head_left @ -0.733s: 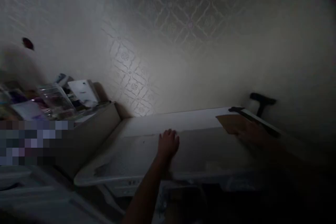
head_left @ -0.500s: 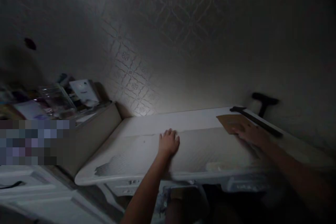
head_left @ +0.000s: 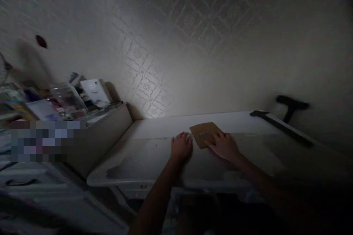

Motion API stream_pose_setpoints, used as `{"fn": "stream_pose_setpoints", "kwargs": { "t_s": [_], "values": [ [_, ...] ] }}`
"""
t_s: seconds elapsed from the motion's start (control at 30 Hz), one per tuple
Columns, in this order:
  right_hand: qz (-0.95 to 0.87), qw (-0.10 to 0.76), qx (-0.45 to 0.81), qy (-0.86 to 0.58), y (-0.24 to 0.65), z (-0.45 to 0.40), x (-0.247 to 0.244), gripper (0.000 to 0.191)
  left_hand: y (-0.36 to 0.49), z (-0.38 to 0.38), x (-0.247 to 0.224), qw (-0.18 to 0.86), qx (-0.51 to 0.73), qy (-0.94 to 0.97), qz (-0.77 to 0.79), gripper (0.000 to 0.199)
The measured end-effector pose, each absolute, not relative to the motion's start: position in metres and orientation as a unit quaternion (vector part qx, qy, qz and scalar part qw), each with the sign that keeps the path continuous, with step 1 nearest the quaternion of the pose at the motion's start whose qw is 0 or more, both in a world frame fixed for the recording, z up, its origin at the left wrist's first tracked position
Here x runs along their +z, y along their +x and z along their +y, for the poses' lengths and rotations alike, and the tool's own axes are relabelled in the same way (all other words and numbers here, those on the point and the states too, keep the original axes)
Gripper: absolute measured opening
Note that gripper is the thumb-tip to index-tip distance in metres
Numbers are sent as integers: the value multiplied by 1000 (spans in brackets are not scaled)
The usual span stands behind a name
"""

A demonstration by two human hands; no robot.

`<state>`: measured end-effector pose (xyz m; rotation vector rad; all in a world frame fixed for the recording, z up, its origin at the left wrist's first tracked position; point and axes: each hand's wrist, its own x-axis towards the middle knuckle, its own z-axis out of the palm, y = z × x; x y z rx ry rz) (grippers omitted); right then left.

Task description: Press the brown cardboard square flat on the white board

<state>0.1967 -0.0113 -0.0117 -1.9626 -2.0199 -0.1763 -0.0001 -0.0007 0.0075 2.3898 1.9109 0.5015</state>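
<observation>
A flat brown kraft-paper rectangle [head_left: 202,128] with small dark print lies on the white tabletop [head_left: 154,128], slightly askew. On its right side is my right hand [head_left: 224,146], fingers over the top and thumb at the lower part, gripping it. Just left of the brown piece, my left hand [head_left: 182,146] rests on the tabletop with its fingers slightly bent and apart. It holds nothing, and its fingertips are close to the paper's left corner. Whether the piece is a booklet or an envelope, I cannot tell.
At the right back lies a long dark hammer-like tool [head_left: 284,128]; a dark T-shaped form [head_left: 292,106] shows behind it. A cabinet [head_left: 107,136] on the left bears a white box [head_left: 96,91] and clear containers [head_left: 68,97]. Patterned wall rises behind the tabletop.
My right hand has brought the brown piece from the right side of the tabletop leftward, close to my left hand. The left hand stays about where it was; the view has shifted slightly.
</observation>
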Motion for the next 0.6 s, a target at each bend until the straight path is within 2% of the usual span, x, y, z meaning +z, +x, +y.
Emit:
{"fn": "stream_pose_setpoints", "kwargs": {
  "t_s": [0.2,0.6],
  "values": [
    [-736,174,-60,-651,154,-12,2,61,-2,2,9,32,176,755,631,32],
    [-779,212,-49,-588,172,25,-33,53,-4,13,13,19,162,747,644,33]
  ]
}}
